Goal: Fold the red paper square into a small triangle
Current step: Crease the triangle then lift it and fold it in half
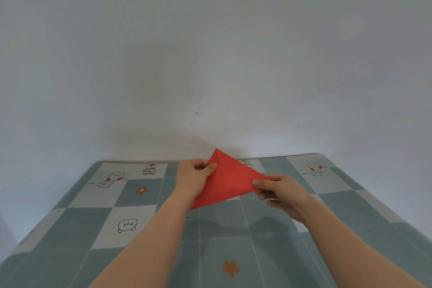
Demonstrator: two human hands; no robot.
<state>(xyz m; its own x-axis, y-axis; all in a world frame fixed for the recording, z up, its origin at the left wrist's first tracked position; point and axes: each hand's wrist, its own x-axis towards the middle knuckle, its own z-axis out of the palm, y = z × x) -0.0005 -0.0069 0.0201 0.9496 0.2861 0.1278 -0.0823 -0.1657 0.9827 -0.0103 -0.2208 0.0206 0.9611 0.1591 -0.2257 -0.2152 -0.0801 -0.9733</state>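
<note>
Currently the red paper [230, 182] is already folded into a large triangle and is held lifted above the far half of the table [70, 229], apex up, well short of the small triangle asked for. The left hand [195, 176] is closed on the paper's upper left edge, thumb on the front face and fingers curled behind it. The right hand [278, 192] is pinched shut on the paper's right corner, thumb on top. Opposite ends are gripped, probably so the sheet is kept taut and the corners can be brought together for the next fold. Under the paper, a teal-and-white checked cloth with cartoon animals and orange stars is spread over the table. Behind the paper, only a plain pale wall [210, 42] is seen, with the table's far edge against it.
</note>
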